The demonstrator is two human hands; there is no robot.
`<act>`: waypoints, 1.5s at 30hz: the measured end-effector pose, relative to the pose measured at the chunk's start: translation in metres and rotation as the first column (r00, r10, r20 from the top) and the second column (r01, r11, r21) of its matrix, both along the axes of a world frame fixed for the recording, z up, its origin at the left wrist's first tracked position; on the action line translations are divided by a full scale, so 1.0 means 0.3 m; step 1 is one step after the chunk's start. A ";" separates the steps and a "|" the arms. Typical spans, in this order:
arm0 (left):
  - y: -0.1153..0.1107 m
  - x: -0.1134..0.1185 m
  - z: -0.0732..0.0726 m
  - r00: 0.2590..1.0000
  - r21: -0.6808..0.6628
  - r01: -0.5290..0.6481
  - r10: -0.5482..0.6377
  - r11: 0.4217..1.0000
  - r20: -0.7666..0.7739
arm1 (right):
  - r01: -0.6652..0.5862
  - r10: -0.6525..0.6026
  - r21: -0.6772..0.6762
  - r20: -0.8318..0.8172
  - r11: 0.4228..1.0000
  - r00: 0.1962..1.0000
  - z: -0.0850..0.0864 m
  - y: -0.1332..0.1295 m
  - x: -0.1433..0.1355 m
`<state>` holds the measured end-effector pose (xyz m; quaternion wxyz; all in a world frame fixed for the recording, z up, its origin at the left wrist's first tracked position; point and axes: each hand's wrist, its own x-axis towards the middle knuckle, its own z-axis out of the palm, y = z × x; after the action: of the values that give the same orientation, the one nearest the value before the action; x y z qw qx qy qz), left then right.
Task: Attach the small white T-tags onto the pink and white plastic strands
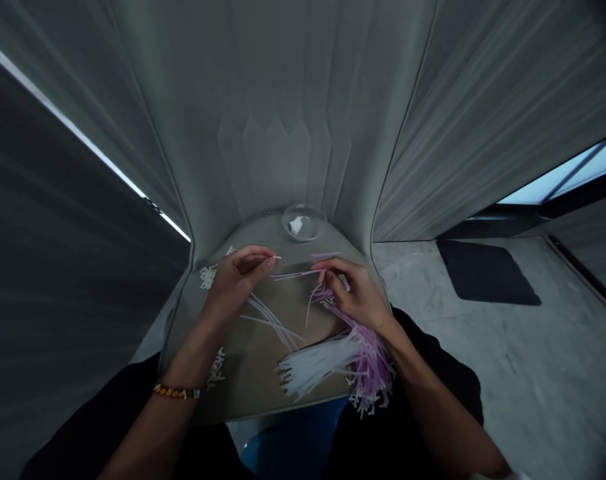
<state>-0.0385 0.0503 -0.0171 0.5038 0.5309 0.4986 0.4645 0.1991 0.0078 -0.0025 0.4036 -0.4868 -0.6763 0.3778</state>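
Note:
My left hand (237,277) is closed in a pinch over the chair seat (253,393), with a short white piece (277,257) sticking out past the fingertips. Across from it, my right hand (350,287) pinches thin purple strands (297,274) that point towards the left hand. A white strand (311,305) hangs just below the right fingers; whether they hold it too, I cannot tell. Under and in front of the right hand lies a bundle of purple strands (373,363), beside a bundle of white strands (317,363). Several loose pale strands (270,317) lie between the hands.
A clear round dish (313,227) with a small white item (296,225) stands at the seat's back. Short white pieces (207,277) lie by the left edge, more (217,367) nearer the front. The padded backrest (283,87) rises behind. A dark mat (485,273) lies on the floor.

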 end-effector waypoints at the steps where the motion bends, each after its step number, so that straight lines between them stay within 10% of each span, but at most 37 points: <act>1: -0.002 0.003 0.002 1.000 -0.004 0.011 -0.011 1.000 -0.008 | 0.004 -0.005 0.037 0.029 0.999 1.000 0.002 0.000 -0.003; 45: -0.059 0.094 0.030 0.993 0.056 0.115 -0.115 0.992 0.006 | 0.075 -0.079 -0.079 -0.046 0.994 0.996 0.020 -0.022 -0.057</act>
<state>-0.0103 0.0326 -0.0082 0.5172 0.5703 0.4517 0.4508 0.1820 0.0012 0.0036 0.4150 -0.5184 -0.6318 0.3998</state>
